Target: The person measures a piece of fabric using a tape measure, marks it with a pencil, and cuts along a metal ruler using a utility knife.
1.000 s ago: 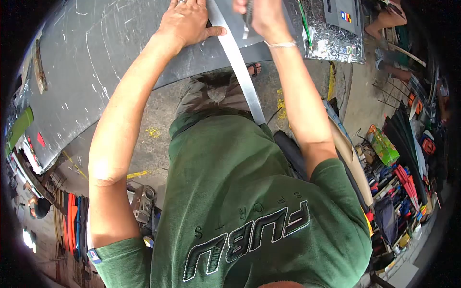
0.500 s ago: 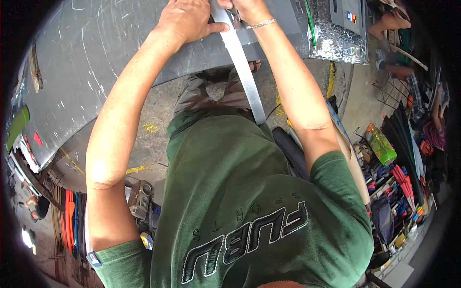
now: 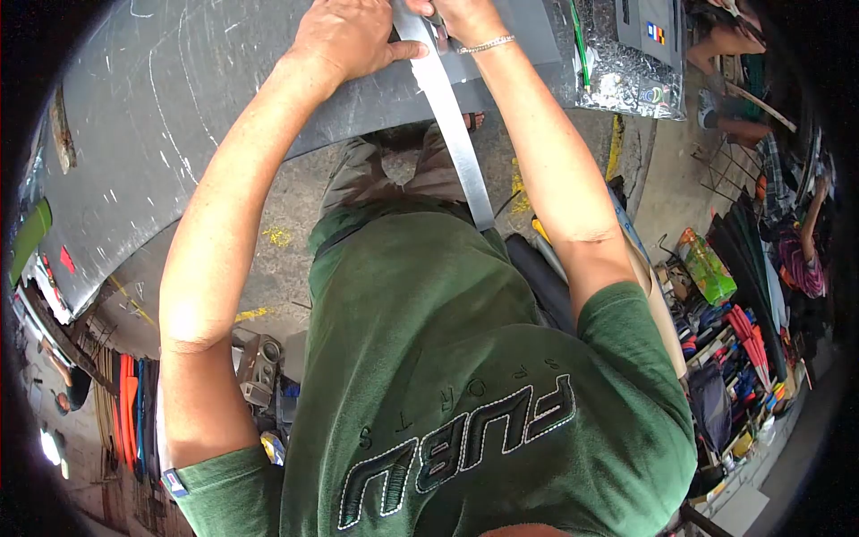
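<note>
A long metal ruler (image 3: 455, 134) slants from the dark grey sheet (image 3: 224, 80) over the table's near edge towards my shirt. My left hand (image 3: 349, 38) presses down beside it, thumb stretched out across the ruler and the other fingers partly cut off by the top of the view. Just right of the ruler is my right hand (image 3: 461, 20), with a bracelet at the wrist. Its fingers are closed around something small that I cannot make out; a bit of metal shows under them. White scratches and lines mark the sheet.
A green pencil-like stick (image 3: 580, 45) lies on the right of the table, near shiny plastic wrap (image 3: 617, 94). Umbrellas and a green bag (image 3: 707, 268) are piled on the right. Rolls of material (image 3: 130, 407) stand at lower left. Other people are at the far right and left.
My hands and the ruler hold nearly the same place. At the far right, a person in a striped top has shifted an arm.
</note>
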Tool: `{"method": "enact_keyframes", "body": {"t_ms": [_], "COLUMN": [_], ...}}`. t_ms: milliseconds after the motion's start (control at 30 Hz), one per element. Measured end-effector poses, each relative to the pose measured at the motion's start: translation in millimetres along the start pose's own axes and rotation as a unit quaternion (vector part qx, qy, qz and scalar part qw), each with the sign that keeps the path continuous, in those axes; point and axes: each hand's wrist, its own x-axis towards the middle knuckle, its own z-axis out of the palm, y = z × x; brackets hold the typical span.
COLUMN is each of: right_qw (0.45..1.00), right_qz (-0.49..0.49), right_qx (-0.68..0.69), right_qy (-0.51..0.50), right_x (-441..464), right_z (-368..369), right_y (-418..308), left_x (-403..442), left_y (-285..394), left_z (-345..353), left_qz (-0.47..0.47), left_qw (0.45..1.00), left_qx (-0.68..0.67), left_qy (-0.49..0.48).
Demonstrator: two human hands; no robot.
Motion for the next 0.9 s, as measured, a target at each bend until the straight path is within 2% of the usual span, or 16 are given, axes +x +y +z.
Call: {"method": "enact_keyframes", "body": {"t_ms": [167,267,367,467,600,667,733,900], "right_qw": [1.000,1.000,0.999,0.999,0.998,0.983,0.928,0.940], "right_qz": [-0.010,-0.014,-0.020,-0.031,-0.030,-0.098,-0.236,-0.214], "right_qx": [-0.010,-0.013,-0.024,-0.031,-0.062,-0.151,-0.286,-0.266], "right_qy": [-0.006,0.003,0.005,-0.001,0.011,0.021,0.037,0.012], "right_x": [-0.9,-2.3,-4.0,-4.8,-7.6,-3.4,7.7,4.8], "right_z": [-0.8,1.6,3.4,3.6,7.3,3.4,-2.0,-3.9], "right_y": [0.3,-1.3,-2.0,-2.2,-5.6,-0.2,10.9,10.2], "left_x": [0.2,2.9,0.3,1.7,0.2,-0.9,-0.9,-2.3], "left_y": [0.5,-7.8,0.8,-3.8,-0.1,-1.1,-1.4,1.5], "left_z": [-1.2,20.0,-1.0,11.7,-1.4,3.5,4.1,-3.2], "left_qz": [-0.002,0.012,-0.005,0.004,-0.001,0.000,-0.001,0.000], "left_qw": [1.000,0.998,1.000,0.999,1.000,1.000,1.000,1.000], "left_qx": [0.002,0.037,0.002,0.028,0.002,0.000,-0.002,-0.007], "left_qy": [-0.002,0.046,-0.003,0.024,-0.005,0.007,0.006,-0.001]}}
